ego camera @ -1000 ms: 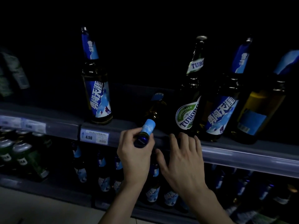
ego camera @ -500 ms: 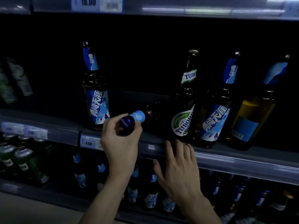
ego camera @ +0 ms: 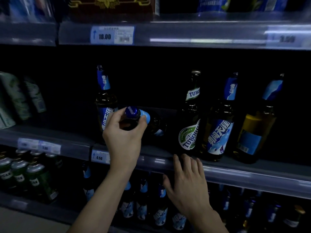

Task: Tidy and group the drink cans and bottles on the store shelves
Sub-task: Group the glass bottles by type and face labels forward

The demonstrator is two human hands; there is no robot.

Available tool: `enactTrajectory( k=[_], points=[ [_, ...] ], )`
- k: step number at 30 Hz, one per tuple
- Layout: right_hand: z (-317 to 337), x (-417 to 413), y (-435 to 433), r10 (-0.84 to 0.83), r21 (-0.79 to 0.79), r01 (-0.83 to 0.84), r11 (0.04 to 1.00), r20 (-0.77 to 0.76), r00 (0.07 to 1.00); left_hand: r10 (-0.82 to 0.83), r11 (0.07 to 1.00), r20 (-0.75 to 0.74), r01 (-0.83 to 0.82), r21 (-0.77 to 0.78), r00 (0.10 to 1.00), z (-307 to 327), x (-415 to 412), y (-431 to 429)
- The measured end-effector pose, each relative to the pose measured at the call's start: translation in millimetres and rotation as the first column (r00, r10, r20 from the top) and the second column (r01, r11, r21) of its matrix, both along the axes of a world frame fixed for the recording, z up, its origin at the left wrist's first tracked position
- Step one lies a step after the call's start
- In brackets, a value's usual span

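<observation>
My left hand (ego camera: 125,137) grips the neck of a dark blue-capped beer bottle (ego camera: 151,122), tipped with its cap toward me over the middle shelf (ego camera: 235,174). Behind it stands a blue-labelled bottle (ego camera: 105,101). To the right stand a green Tuborg bottle (ego camera: 190,125), another blue-labelled bottle (ego camera: 220,125) and an amber bottle with a blue label (ego camera: 257,128). My right hand (ego camera: 188,185) rests on the shelf's front rail with its fingers spread, holding nothing, just below the Tuborg bottle.
Green cans (ego camera: 21,175) fill the lower shelf at left, and several blue-labelled bottles (ego camera: 143,204) stand lower middle and right. Pale cans (ego camera: 18,98) lie at the middle shelf's left. The upper shelf rail (ego camera: 185,36) carries price tags.
My left hand has lifted the bottle up and left and tipped it so its cap faces me. The view has risen, bringing the upper shelf into sight. My right hand stays on the rail.
</observation>
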State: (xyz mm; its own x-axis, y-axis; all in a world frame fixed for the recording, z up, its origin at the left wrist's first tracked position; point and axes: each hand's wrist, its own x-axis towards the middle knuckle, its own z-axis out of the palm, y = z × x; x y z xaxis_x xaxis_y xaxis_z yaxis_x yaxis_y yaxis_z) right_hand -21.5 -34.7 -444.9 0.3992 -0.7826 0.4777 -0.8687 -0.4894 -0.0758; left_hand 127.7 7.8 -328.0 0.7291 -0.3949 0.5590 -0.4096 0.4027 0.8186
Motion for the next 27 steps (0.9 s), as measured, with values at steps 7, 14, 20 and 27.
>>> enactTrajectory(
  k=[7,14,20,27],
  points=[
    [1,-3,-2,0.019,0.002,-0.019,1.000,-0.013,1.000,-0.036,0.998,0.085,0.039,-0.041,0.996,32,8,-7],
    [-3,-1,-3,0.018,0.015,-0.018,1.000,-0.013,1.000,-0.077,0.997,0.131,0.076,0.008,0.988,65,25,-32],
    [-5,-1,-4,0.020,0.012,-0.020,1.000,-0.005,1.000,-0.151,0.989,0.020,0.151,0.007,0.988,57,27,-60],
    [-5,-2,-4,0.017,0.013,-0.017,1.000,0.001,1.000,-0.106,0.994,0.060,0.103,0.040,0.993,34,28,-85]
  ],
)
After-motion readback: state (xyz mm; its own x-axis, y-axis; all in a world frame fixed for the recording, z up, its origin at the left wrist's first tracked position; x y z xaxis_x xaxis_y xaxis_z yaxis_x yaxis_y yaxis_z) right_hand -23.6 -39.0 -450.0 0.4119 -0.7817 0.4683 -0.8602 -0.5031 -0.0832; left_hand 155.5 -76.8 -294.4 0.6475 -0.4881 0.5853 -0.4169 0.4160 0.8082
